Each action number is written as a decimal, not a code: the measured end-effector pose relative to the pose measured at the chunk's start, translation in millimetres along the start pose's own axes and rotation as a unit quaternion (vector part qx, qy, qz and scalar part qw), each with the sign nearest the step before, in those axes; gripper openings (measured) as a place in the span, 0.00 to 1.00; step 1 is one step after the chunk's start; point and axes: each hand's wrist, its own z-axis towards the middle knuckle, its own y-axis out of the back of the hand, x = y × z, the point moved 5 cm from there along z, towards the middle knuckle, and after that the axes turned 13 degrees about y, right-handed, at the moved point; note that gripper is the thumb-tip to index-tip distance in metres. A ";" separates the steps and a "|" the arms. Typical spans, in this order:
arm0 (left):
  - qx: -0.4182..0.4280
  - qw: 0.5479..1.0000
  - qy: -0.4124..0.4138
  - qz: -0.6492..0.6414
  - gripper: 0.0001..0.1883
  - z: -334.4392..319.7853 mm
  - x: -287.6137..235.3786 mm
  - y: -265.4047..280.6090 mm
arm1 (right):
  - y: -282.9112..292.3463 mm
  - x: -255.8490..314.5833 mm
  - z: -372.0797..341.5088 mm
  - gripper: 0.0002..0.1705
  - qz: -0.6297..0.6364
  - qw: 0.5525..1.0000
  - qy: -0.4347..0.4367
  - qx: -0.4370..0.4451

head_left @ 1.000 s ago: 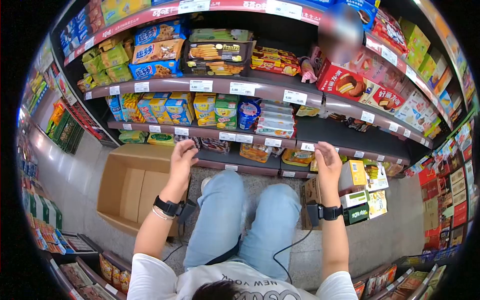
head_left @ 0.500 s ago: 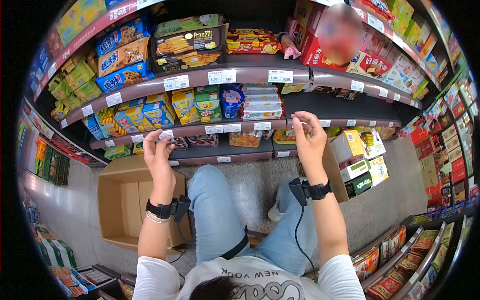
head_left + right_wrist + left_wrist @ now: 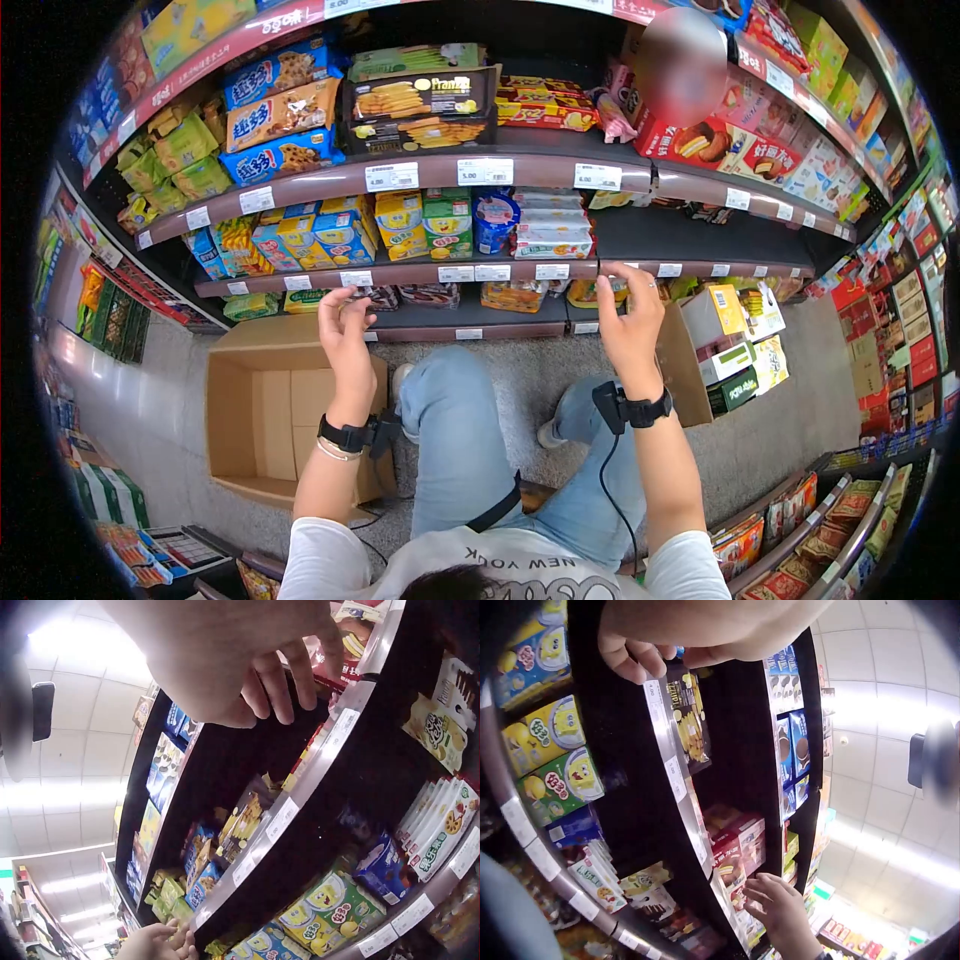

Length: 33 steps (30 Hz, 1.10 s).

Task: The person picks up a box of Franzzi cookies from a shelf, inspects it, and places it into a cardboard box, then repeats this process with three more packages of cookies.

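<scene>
Left hand (image 3: 346,350) and right hand (image 3: 632,330) are both raised in front of the lower shelves, fingers loosely bent, thumbs apart from them – neither one grips anything, and no goods are being carried. Packages (image 3: 716,315) in yellow, white and green stand close together in the right carton (image 3: 688,365), on the floor just beyond the right hand, so these goods are off the shelving. The left carton (image 3: 240,425) lies open beside the left leg, its brown inner faces showing and no goods visible in it. Much of the shelving already looks stocked: cookie packets (image 3: 278,112) are stacked at the upper left, next to a black biscuit pack (image 3: 420,98), with red boxes (image 3: 690,145) farther right. On the tier below, yellow and green boxes (image 3: 447,225), a blue tub (image 3: 495,222) and white wrapped packs (image 3: 552,235) sit side by side – to the right of those packs, a stretch of dark shelf surface (image 3: 670,238) shows. The arrangement seems well advanced but not complete, judging by that stretch and the packages in the right carton; exactly how much is left, the views cannot tell.
</scene>
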 end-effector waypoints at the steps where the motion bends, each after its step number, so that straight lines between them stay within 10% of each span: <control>1: -0.001 1.000 -0.004 0.002 0.10 -1.5 -1.3 2.8 | -1.7 1.3 0.5 0.08 -0.018 1.000 0.015 0.008; 33: -0.056 0.985 -0.131 0.102 0.11 -11.4 -73.2 150.3 | -149.5 129.8 46.9 0.07 0.172 0.981 0.027 0.085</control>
